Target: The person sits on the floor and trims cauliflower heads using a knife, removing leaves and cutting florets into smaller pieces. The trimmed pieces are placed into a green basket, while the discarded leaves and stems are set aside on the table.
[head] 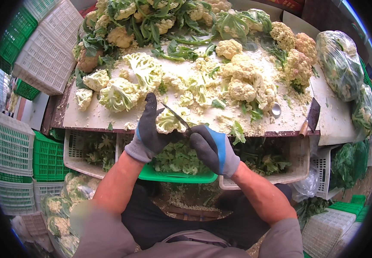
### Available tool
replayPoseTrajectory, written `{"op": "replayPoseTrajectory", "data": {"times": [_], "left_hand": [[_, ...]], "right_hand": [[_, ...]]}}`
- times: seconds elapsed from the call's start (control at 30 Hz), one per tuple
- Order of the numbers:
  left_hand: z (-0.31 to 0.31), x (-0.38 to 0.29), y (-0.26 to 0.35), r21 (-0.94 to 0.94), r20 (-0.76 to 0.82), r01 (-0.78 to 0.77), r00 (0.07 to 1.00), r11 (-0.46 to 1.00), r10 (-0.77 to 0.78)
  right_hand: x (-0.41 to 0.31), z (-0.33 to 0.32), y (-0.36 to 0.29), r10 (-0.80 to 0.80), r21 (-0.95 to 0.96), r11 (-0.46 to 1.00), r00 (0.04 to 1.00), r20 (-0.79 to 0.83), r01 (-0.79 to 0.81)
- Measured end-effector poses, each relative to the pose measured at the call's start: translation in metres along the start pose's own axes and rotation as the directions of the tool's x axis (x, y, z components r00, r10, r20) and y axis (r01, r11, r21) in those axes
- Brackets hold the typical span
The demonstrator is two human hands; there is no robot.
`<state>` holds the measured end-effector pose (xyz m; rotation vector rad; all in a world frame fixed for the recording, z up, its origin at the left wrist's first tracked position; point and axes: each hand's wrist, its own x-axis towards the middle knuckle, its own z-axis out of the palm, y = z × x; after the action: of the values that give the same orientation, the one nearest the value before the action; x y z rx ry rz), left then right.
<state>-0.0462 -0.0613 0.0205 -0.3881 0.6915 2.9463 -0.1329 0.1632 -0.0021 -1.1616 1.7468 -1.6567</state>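
Note:
My left hand point(150, 130), in a dark-coated grey and blue work glove, cradles a cut cauliflower piece point(169, 123) at the table's front edge. Its thumb points up and its fingers are partly hidden beneath the piece. My right hand point(209, 146), gloved alike, grips a knife point(176, 114) whose thin dark blade slants up and left across the cauliflower piece; its handle is hidden in the fist. Directly below both hands, a green plastic basket point(178, 178) holds many small florets point(179, 158). Cut cauliflower chunks point(119, 95) lie just beyond my left hand.
Whole leafy cauliflowers point(119, 37) heap up at the table's back. Trimmed heads point(242, 90) sit right of centre. A wooden-handled cleaver point(312, 116) and a small round metal object point(275, 110) lie at right. White crates point(270, 175) flank the basket. Bagged cauliflowers point(339, 64) stand far right.

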Motion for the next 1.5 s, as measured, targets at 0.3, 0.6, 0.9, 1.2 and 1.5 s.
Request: {"op": "replayPoseTrajectory", "data": {"times": [0.3, 0.6, 0.9, 1.2, 1.5], "left_hand": [[-0.042, -0.02, -0.024, 0.818, -0.03, -0.195, 0.925, 0.54, 0.38], [-0.038, -0.046, -0.023, 0.95, 0.023, -0.088, 0.977, 0.301, 0.213], [-0.029, -0.052, -0.006, 0.998, 0.04, -0.033, 0.988, -0.048, 0.151], [-0.033, 0.003, -0.018, 0.781, 0.335, -0.093, 0.897, -0.618, 0.288], [-0.035, 0.039, -0.013, 0.925, 0.23, -0.013, 0.813, -0.379, 0.534]], "right_hand": [[-0.007, 0.025, 0.001, 0.213, 0.041, 0.976, 0.976, 0.038, -0.214], [0.004, 0.021, -0.032, 0.67, 0.214, 0.612, 0.643, 0.372, -0.761], [0.005, -0.029, -0.012, 0.461, 0.211, 0.821, 0.835, 0.301, -0.53], [0.013, -0.073, 0.009, 0.46, -0.515, 0.77, 0.887, 0.038, -0.377], [0.011, -0.091, -0.008, 0.505, -0.553, 0.764, 0.841, 0.192, -0.332]]}}
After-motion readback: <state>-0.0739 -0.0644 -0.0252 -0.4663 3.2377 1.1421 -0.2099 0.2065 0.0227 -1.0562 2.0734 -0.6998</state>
